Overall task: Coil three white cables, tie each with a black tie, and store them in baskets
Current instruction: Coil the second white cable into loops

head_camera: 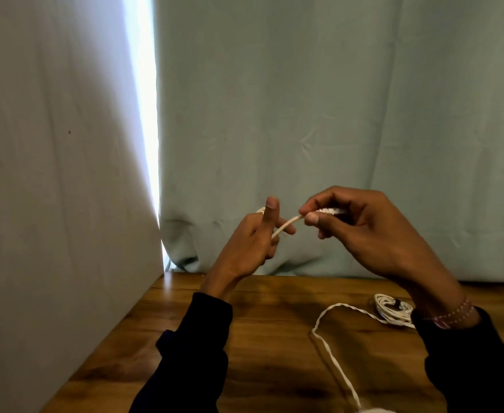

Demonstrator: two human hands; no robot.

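Your right hand (361,231) pinches a white cable (286,223) between thumb and forefinger, fingers curled; a small white bunch with something dark shows inside that hand, too hidden to tell what it is. The cable runs from that pinch down-left to your left hand (252,242), passing between its fingers. Left forefinger points up; the other fingers curl round the strand, and a bit of white shows behind the forefinger. Both hands are held above the far edge of the table (245,338), in front of a pale green curtain (334,114).

On the table, near the right edge and partly behind your right wrist, a coiled white cable (392,312) lies flat with a black tie (397,304) round it. A loose white cable (328,341) trails from beside that coil leftward, bends, and runs to the near edge. A beaded bracelet (453,315) sits on your right wrist. Dark sleeves (197,353) cover both forearms. A white panel (51,174) stands along the left edge.
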